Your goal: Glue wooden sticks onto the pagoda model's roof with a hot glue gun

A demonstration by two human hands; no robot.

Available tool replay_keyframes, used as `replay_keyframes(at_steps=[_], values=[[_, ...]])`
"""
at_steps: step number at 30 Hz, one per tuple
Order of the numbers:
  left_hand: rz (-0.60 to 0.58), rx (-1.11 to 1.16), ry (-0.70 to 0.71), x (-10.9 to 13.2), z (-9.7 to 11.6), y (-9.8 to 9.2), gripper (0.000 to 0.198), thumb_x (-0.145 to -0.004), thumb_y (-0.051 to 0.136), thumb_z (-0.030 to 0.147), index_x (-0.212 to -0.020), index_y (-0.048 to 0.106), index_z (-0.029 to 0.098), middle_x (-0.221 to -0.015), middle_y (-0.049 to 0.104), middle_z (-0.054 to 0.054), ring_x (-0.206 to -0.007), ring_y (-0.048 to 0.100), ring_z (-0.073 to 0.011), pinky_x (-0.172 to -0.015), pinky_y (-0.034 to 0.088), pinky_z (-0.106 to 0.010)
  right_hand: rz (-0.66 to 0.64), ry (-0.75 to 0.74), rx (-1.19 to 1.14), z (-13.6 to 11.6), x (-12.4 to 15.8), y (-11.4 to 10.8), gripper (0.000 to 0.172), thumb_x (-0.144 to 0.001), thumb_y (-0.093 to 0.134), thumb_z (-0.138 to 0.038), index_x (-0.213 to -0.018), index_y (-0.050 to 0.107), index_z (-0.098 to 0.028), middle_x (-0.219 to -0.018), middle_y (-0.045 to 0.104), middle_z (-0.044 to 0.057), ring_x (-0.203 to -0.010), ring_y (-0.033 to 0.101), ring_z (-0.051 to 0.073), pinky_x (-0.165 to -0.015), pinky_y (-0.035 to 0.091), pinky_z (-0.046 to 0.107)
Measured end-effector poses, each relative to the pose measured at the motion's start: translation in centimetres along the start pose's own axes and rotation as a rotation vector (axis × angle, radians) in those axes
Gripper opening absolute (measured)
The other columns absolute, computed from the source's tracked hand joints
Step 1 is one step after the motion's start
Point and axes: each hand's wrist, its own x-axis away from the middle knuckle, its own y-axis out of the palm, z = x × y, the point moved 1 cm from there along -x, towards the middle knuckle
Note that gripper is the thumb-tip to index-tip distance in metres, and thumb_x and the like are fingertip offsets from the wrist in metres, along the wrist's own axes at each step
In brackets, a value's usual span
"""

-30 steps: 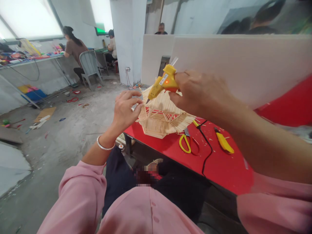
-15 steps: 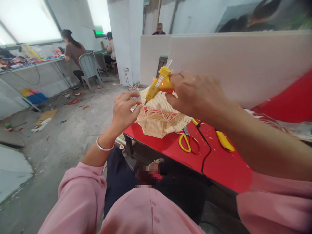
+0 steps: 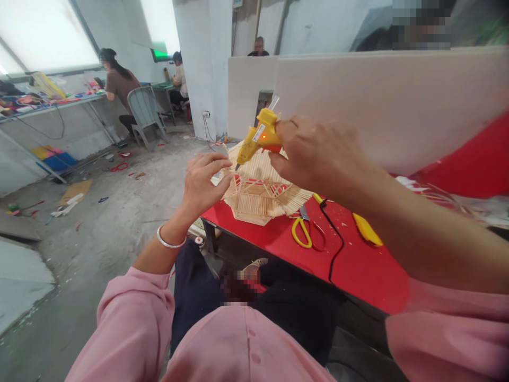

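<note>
My right hand point(image 3: 310, 146) is wrapped round a yellow hot glue gun point(image 3: 254, 140) with a lit orange light and a clear glue stick out of its back. Its nozzle points down at the left side of a model built of thin wooden sticks point(image 3: 260, 204), with fanned, roof-like layers. Close to the nozzle, at the model's left edge, is my left hand point(image 3: 204, 180), its thumb and fingers curled towards each other. What lies between those fingertips is too small to make out. The model rests on a red table point(image 3: 369, 276).
Scissors point(image 3: 302, 232) with yellow and red handles, a black cord point(image 3: 337, 233) and a yellow-handled tool point(image 3: 366, 229) lie on the table. White boards point(image 3: 358, 101) stand behind it. Other people sit farther off, one near a grey chair point(image 3: 147, 109). Scraps litter the floor.
The fingers of my left hand have shifted slightly at the model's edge. The glue gun stays almost in place, nozzle still at the model's left side.
</note>
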Motion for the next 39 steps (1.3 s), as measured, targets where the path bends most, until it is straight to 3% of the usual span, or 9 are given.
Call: replay_keyframes(at_steps=[10, 17, 25, 39], values=[[0.027, -0.014, -0.045, 0.43, -0.28, 0.26, 0.007, -0.085, 0.069, 0.022, -0.089, 0.074, 0.023, -0.110, 0.075, -0.005, -0.104, 0.068, -0.0224, -0.097, 0.051, -0.043, 0.062, -0.046, -0.033, 0.37, 0.33, 0.17, 0.049, -0.092, 0.040, -0.039, -0.133, 0.058, -0.019, -0.117, 0.070, 0.017, -0.093, 0.066, 0.034, -0.072, 0.043, 0.040], [0.039, -0.008, -0.050, 0.43, -0.40, 0.50, 0.009, -0.088, 0.066, 0.021, -0.086, 0.074, 0.024, -0.109, 0.075, -0.004, -0.103, 0.067, -0.0216, -0.096, 0.051, -0.044, 0.020, -0.007, -0.011, 0.05, 0.30, 0.06, 0.049, -0.093, 0.039, -0.040, -0.133, 0.059, -0.022, -0.119, 0.069, 0.018, -0.093, 0.065, 0.034, -0.071, 0.041, 0.041], [0.045, 0.002, -0.040, 0.48, -0.51, 0.55, 0.009, -0.089, 0.066, 0.022, -0.087, 0.075, 0.024, -0.109, 0.075, -0.004, -0.103, 0.068, -0.0214, -0.096, 0.052, -0.043, 0.095, -0.067, -0.088, 0.45, 0.32, 0.47, 0.051, -0.093, 0.041, -0.041, -0.136, 0.059, -0.021, -0.113, 0.071, 0.015, -0.092, 0.065, 0.032, -0.073, 0.043, 0.040], [0.041, 0.003, -0.040, 0.48, -0.60, 0.48, 0.010, -0.092, 0.069, 0.030, -0.089, 0.075, 0.024, -0.108, 0.076, -0.005, -0.102, 0.069, -0.0207, -0.094, 0.052, -0.041, 0.013, -0.013, -0.024, 0.00, 0.30, -0.20, 0.049, -0.092, 0.042, -0.039, -0.133, 0.059, -0.018, -0.120, 0.069, 0.017, -0.097, 0.066, 0.032, -0.077, 0.044, 0.041]])
